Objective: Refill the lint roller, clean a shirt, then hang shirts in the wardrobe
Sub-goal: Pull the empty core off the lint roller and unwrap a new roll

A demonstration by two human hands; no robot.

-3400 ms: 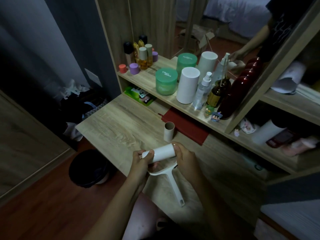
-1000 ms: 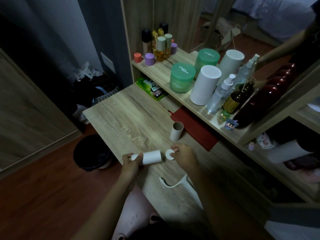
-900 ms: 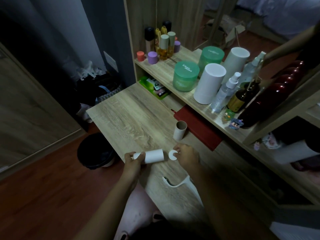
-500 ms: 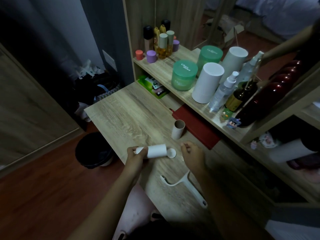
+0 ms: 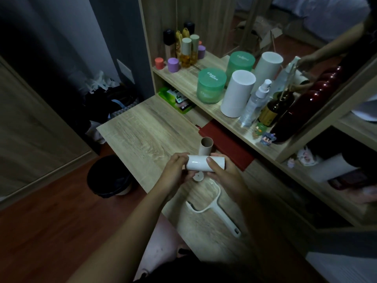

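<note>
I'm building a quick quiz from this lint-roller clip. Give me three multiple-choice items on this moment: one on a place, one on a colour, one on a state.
1. Where is the lint roller handle?
A) on the shelf
B) flat on the desk
C) in the bin

2. What colour is the refill roll?
A) white
B) green
C) red

3. How is the cardboard tube placed?
A) on its side
B) held in a hand
C) upright on the desk

Answers:
1 B: it lies on the wood, nearer the person than the roll.
2 A: the left hand and right hand grip a plain white roll.
3 C: it stands on end behind the roll, open end up.
</note>
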